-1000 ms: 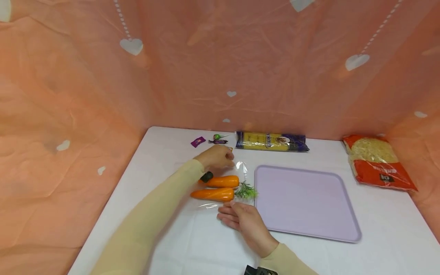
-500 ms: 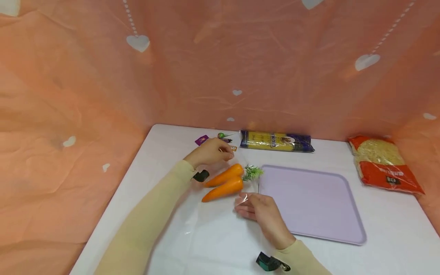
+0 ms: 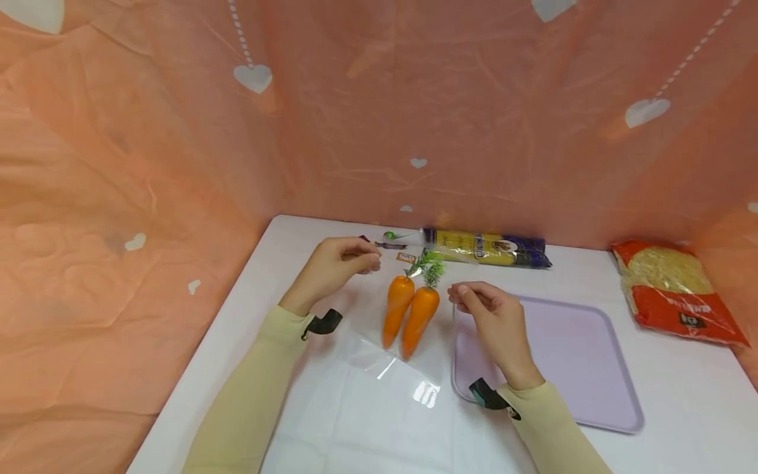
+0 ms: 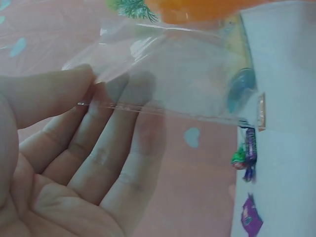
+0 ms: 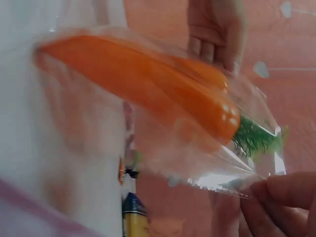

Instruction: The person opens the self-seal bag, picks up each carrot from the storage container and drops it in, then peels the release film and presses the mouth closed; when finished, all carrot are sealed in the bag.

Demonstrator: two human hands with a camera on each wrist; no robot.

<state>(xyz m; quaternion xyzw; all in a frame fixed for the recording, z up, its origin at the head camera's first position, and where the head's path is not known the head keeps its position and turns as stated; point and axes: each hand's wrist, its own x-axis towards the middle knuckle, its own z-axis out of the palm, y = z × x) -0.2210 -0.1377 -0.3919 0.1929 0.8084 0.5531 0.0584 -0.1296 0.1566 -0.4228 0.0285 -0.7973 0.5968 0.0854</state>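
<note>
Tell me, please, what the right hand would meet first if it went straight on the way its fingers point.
Most likely more of the clear bag whose edge the right hand pinches, then, inside it, the nearer carrot around its leafy top; their exact depth is hard to judge.

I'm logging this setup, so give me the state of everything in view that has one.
Clear bag, held; open or sealed, can't tell
Two carrots, side by side inside the bag
Left hand, pinching the bag
Right hand, pinching the bag
Tray, lying flat
Blue-and-yellow packet, filled, lying flat
Red packet, filled, lying flat
Purple candies, wrapped
</note>
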